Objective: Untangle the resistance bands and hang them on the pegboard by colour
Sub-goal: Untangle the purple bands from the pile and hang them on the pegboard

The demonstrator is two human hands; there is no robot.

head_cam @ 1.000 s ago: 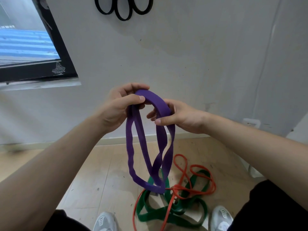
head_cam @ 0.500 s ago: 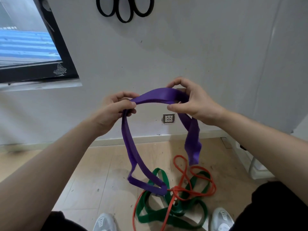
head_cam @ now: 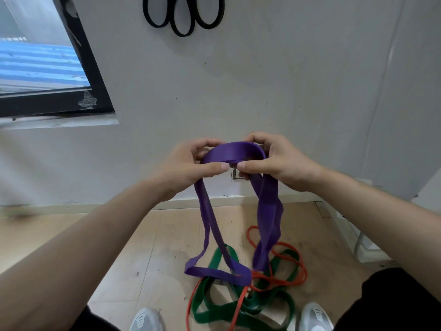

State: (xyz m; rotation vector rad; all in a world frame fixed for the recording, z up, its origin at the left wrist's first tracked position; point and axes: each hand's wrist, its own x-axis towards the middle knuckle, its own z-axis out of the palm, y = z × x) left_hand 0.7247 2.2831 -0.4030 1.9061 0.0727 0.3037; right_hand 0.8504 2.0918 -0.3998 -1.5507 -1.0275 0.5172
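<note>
The wall (head_cam: 286,91) faces you, black bands (head_cam: 183,17) hung high above your hands; the purple band (head_cam: 235,151) droops long-axis downward to the floor tangle of green band (head_cam: 241,316) and red band (head_cam: 279,280); your left hand (head_cam: 188,168) and right hand (head_cam: 276,161) pinch its top, thumbs nearly touching, equally near.

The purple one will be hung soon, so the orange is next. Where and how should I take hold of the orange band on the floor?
Probably the orange band at its free right-hand loop, reached from above and the right. There it lies on bare floor, clear of the green band; toward the middle it crosses the green, so a grip there would likely lift both.
</note>
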